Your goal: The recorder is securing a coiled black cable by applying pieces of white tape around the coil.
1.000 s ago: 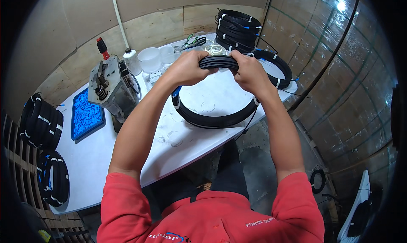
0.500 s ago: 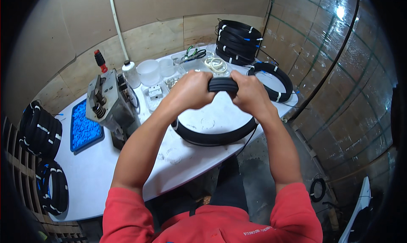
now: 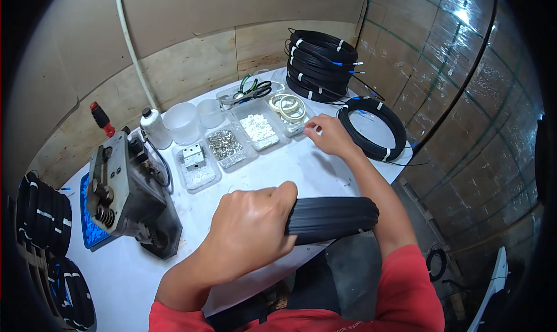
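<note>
A coil of black cable (image 3: 333,219) is held up over the table's front edge, seen nearly edge-on. My left hand (image 3: 252,227) is closed around its left side. Farther back, my right hand (image 3: 331,135) is off the coil with bent fingers apart and nothing visible in them. It hovers beside a clear tub with cream-coloured rings (image 3: 288,107). Left of that tub stand a container of white plastic pieces (image 3: 258,129) and another of small metal parts (image 3: 225,143). A finished-looking black coil (image 3: 380,152) lies on the table right of my right hand.
A metal bench press (image 3: 130,187) stands at the left, partly covering a blue tray of blue pieces (image 3: 93,222). More black coils are stacked at the back (image 3: 319,68) and far left (image 3: 43,216). Scissors (image 3: 255,91), tubs and a white bottle (image 3: 155,129) line the rear.
My right hand has let go of the coil and moved back toward the tub with the rings. My left hand has brought the coil nearer to me and turned it edge-on.
</note>
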{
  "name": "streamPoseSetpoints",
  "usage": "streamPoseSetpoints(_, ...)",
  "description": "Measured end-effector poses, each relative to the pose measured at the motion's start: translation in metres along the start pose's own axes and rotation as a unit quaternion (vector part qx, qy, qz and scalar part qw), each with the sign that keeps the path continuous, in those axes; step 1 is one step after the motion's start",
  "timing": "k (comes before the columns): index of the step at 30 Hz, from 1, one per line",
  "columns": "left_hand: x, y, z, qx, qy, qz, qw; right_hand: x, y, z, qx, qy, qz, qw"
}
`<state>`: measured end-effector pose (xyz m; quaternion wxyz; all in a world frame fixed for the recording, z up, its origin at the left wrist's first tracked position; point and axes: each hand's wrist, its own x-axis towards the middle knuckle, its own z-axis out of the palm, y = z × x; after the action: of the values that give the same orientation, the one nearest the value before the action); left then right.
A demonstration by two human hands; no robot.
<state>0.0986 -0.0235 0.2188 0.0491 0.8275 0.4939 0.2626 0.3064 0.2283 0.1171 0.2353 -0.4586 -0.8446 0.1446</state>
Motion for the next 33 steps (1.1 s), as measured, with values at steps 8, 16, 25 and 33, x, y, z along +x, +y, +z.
streamPoseSetpoints(8, 0.007, -0.013, -0.005, -0.044, -0.043, -0.052, 0.997, 0.073, 0.045, 0.053, -0.072, 0.028, 0.008, 0.997)
streamPoseSetpoints(16, 0.014, -0.023, 0.005, -0.018, -0.012, -0.050, 0.999, 0.059, 0.026, 0.044, -0.079, 0.091, -0.058, 0.991)
streamPoseSetpoints(25, 0.031, -0.029, 0.012, -0.046, 0.048, -0.066, 0.996, -0.020, -0.067, -0.072, 0.014, 0.156, -0.256, 0.954)
streamPoseSetpoints(33, 0.025, -0.003, 0.009, -0.017, 0.033, -0.092, 0.995, -0.065, -0.121, -0.105, 0.008, 0.138, -0.279, 0.950)
